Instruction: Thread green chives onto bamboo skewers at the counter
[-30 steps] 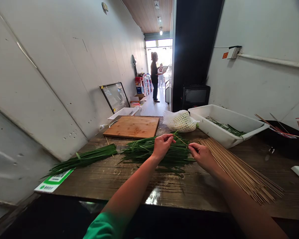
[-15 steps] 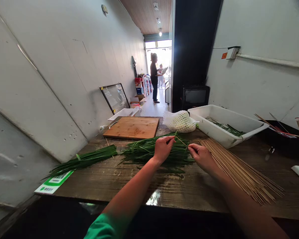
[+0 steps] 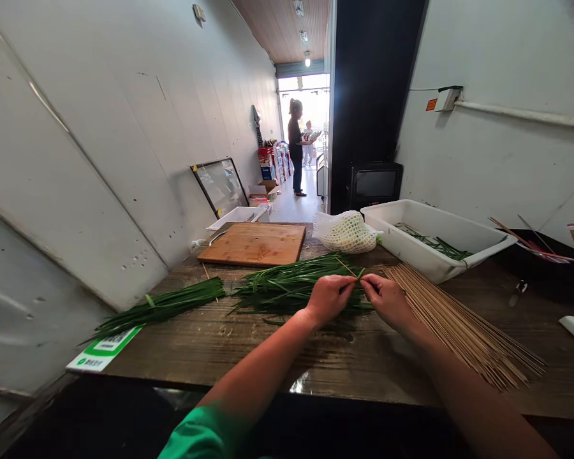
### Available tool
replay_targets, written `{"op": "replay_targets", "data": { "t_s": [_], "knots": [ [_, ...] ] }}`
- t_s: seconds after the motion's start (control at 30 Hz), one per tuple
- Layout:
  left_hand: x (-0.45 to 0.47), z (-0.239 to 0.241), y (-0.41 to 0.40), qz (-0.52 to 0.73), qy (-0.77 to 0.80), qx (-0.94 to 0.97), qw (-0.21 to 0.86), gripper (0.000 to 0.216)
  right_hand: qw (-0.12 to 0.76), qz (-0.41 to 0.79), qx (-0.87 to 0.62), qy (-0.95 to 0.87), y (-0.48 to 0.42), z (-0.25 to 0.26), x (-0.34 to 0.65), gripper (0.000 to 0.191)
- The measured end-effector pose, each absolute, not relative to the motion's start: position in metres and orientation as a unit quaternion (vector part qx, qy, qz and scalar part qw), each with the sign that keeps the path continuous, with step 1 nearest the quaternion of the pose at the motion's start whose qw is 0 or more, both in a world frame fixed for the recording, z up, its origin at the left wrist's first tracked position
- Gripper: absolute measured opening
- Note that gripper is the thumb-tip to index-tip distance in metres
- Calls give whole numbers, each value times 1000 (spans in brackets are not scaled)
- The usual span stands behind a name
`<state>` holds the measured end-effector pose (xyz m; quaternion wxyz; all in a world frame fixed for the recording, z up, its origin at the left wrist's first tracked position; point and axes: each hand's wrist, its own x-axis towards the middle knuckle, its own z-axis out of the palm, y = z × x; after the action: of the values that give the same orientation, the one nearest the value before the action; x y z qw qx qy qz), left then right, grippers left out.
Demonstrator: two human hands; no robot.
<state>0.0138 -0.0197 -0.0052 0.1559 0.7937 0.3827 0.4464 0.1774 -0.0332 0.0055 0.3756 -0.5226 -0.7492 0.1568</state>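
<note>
Green chives (image 3: 287, 287); pale tan skewers (image 3: 459, 319); white tub (image 3: 406, 252); white net-patterned bag (image 3: 347, 233); dark brown table (image 3: 220, 344)

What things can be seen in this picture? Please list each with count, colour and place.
table: one, dark wood, under everything
loose chives: one heap, green, table middle
chive bundle: one, green, left of heap
skewer pile: many, pale, table right
cutting board: one, light wood, far side
tub: one, white, far right
foam net: one, white, beside tub
card: one, green-white, table's left corner
person: one, dark top, distant doorway
single skewer: one, pale, between hands
left hand: pinching loose chives
right hand: pinching single skewer
</note>
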Motion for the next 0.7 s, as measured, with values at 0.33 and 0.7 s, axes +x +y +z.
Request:
{"op": "replay_targets", "data": {
  "t_s": [0.33, 0.7],
  "knots": [
    [-12, 16, -9, 287, 434, 854, -19, 16, 438, 153, -535, -706, -28, 19, 196, 29],
    [-25, 24, -5, 227, 330, 905, 146, 17, 638, 328, -404, -567, -35, 41, 216, 22]
  ]
}}
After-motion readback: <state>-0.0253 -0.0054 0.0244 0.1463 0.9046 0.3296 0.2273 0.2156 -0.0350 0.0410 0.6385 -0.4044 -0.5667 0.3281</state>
